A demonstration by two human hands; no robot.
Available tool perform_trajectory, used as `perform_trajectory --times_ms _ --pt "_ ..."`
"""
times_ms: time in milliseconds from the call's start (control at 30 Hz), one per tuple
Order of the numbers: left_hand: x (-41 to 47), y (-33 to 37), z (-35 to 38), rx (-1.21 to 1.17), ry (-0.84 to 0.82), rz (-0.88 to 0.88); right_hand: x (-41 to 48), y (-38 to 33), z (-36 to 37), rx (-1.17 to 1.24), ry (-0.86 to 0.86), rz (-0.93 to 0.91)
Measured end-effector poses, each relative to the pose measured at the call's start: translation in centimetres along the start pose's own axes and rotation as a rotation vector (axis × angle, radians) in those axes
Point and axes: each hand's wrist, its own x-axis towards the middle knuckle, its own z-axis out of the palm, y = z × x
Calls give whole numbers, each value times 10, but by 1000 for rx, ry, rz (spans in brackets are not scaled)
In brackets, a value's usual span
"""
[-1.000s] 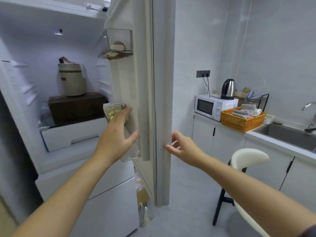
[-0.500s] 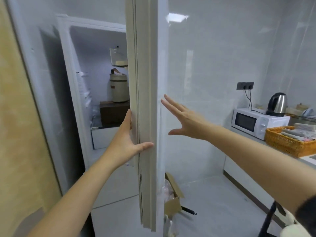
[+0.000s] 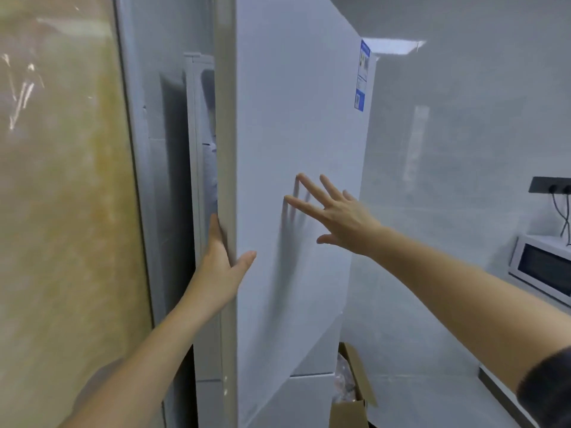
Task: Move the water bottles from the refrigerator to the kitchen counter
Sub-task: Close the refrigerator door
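- Grey tiled wall (image 3: 463, 149) to the right, yellowish panel (image 3: 61, 211) to the left, with the refrigerator (image 3: 197, 134) between them.
- Its door (image 3: 293, 134) stands ajar by a narrow gap; I cannot tell where the water bottles are.
- The left hand (image 3: 221, 267) lies along the door's edge, fingers straight, thumb on the front.
- The right hand (image 3: 336, 217) is spread wide, fingertips (image 3: 301, 179) touching the door's front.
- A cardboard box (image 3: 349, 409) sits on the floor just beside the refrigerator.

Fingers of the left hand (image 3: 221, 270) lie along the edge of the refrigerator door (image 3: 293, 134), thumb on its front. Right of them the fingers of the right hand (image 3: 333, 214) spread at that front, a label (image 3: 362, 75) above them and a cardboard box (image 3: 352, 396) below. Farther right sits a microwave (image 3: 543, 267), a wall socket (image 3: 550, 184) above it.
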Motion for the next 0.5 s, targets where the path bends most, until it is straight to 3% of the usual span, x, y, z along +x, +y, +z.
perform_trajectory --times_ms 300,500 --pt "28 -28 -8 -22 403 -105 55 -19 37 56 38 14" --pt "72 -68 -32 -13 464 -85 101 -38 58 2 37 51"
